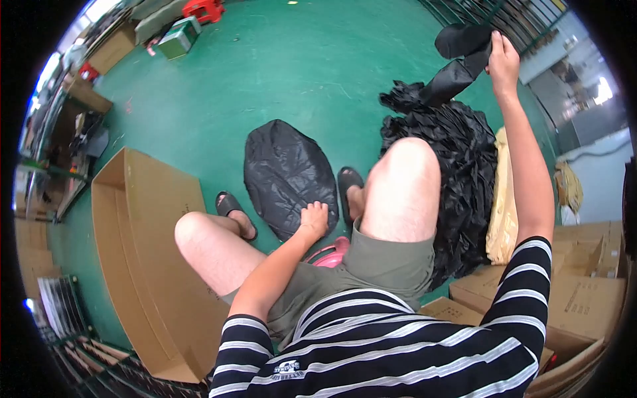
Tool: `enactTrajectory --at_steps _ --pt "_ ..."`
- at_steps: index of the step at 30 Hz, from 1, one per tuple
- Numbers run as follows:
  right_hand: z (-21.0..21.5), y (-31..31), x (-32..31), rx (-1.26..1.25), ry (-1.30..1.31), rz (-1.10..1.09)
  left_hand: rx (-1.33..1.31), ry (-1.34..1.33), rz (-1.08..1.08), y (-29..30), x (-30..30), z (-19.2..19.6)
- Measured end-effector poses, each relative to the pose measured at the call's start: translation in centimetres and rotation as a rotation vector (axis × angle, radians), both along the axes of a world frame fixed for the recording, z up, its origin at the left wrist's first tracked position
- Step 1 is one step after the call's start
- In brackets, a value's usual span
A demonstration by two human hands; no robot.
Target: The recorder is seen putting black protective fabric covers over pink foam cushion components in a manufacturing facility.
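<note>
Bag [458, 63] pinched aloft in right hand [502, 61], above the black pile [458, 166] by the right knee; left hand [314, 219] pressed, fingers curled, on flattened bag [285, 172] left of pile; judged mid-stacking, next needs laying the lifted bag flat on it.

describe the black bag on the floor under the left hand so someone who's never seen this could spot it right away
Start at the green floor and look between the seated person's two sandalled feet. There lies a flat, rounded black plastic bag, with the left hand resting on its near edge. Unlike the crumpled black heap to its right or the black piece lifted by the right hand, it lies alone, smoothed out.
</note>
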State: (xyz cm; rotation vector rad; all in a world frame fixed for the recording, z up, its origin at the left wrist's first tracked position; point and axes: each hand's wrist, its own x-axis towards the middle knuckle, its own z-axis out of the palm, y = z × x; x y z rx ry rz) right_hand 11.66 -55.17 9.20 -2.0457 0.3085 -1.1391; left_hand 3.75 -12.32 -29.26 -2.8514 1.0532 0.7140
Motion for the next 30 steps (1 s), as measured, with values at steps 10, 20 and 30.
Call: enactTrajectory --at_steps 10,20,30 --pt "-1.0 20.0 9.5 0.200 0.295 0.689 -1.045 -0.427 0.264 2.8 16.4 24.1" --pt "-10.8 25.9 16.5 1.356 0.281 1.281 -1.434 1.258 1.018 11.8 29.0 13.1" --pt "-19.0 26.0 18.4 1.038 1.054 1.486 -1.726 1.297 1.041 8.0 28.8 23.4"
